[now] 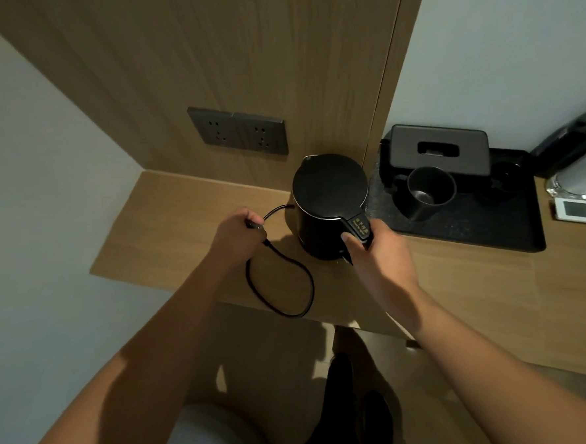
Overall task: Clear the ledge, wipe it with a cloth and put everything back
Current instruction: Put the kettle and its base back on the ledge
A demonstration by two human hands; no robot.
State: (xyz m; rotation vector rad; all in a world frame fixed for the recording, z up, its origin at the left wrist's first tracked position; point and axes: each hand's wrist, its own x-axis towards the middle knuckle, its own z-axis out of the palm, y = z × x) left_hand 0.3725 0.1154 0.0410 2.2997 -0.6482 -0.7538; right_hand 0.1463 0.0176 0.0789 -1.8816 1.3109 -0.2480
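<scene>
A loop of thin black power cord (pixel 290 290) lies on the wooden ledge (pixel 168 229) nearest. The left hand (pixel 235 234) curls around its plug; the right hand (pixel 377 247) grips the round black electric kettle (pixel 328 199) by its handle. Beyond the right fingers sits a black tray (pixel 484 224) with a dark cup (pixel 430 191).

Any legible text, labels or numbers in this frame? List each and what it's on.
None can be read.
Kettle handle label: yellow print, too small and blurred.
White device at the right edge: screen and markings blurred.
Wall sockets: no text visible.
</scene>
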